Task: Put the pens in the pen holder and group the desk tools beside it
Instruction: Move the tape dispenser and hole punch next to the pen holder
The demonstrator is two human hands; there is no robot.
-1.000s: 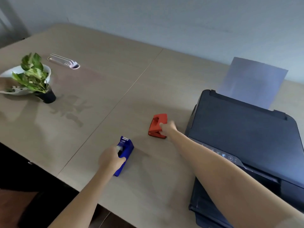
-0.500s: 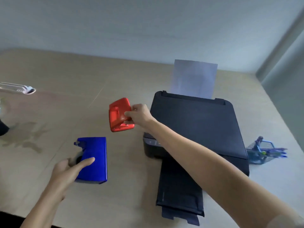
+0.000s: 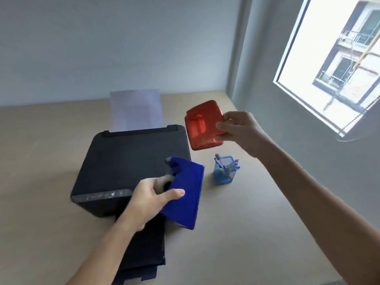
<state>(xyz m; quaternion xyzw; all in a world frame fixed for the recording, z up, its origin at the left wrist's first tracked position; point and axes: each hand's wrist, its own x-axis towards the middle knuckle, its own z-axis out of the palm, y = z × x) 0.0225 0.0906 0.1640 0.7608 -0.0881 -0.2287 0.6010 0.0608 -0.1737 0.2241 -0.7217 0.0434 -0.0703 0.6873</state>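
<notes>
My left hand point(image 3: 150, 200) grips a blue tape dispenser point(image 3: 185, 194) and holds it in the air over the printer's front right corner. My right hand point(image 3: 240, 130) holds a red hole punch point(image 3: 202, 125) by its right end, raised above the desk beyond the printer's right side. A blue mesh pen holder point(image 3: 223, 174) with several pens point(image 3: 226, 166) in it stands on the desk to the right of the printer, below the punch and just right of the dispenser.
A black printer point(image 3: 127, 161) with a paper sheet point(image 3: 135, 110) upright in its rear feed and its output tray point(image 3: 144, 254) pulled out fills the desk's middle. The wooden desk point(image 3: 257, 233) ends at a grey wall with a window point(image 3: 333, 62) on the right.
Both hands lifted their tools off the desk and carried them right, over the printer toward the pen holder. My view swung right; the plant and the white item at the left are out of view.
</notes>
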